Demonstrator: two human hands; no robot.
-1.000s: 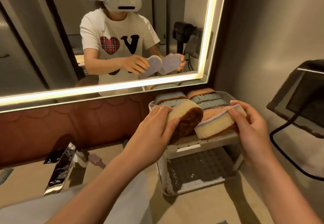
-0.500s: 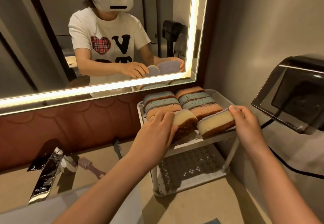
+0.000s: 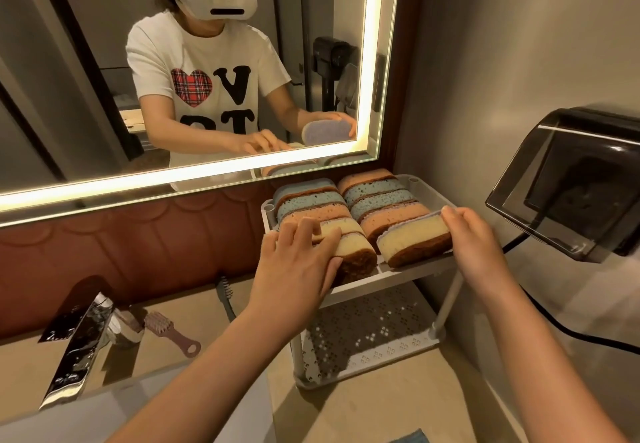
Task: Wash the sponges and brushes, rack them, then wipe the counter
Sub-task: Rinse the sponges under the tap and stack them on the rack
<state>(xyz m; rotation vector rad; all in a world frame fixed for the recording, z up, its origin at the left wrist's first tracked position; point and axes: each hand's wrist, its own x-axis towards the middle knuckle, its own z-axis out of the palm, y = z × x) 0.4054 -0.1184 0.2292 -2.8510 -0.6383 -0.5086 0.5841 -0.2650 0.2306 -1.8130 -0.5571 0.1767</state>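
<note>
A white two-tier rack (image 3: 391, 278) stands on the counter against the right wall. Its top shelf holds two rows of sponges (image 3: 377, 200) on edge, blue and orange. At the front left stands a yellow sponge with a brown pad (image 3: 356, 252); my left hand (image 3: 298, 262) lies over its left end with fingers on top. My right hand (image 3: 474, 241) pinches the right end of a second yellow sponge (image 3: 414, 241) at the front right. Two brushes lie on the counter: a pink one (image 3: 173, 333) and a grey one (image 3: 225, 295).
A chrome tap (image 3: 78, 345) rises at the left over the white basin (image 3: 86, 418). A dark box with a clear lid (image 3: 571, 186) and a black cable (image 3: 588, 335) sits on the right wall. The rack's perforated lower shelf (image 3: 367, 335) holds nothing. A lit mirror (image 3: 372, 61) hangs above.
Both hands have lowered the two yellow sponges from above the rack onto the front of its top shelf. My left hand's fingers have spread over its sponge.
</note>
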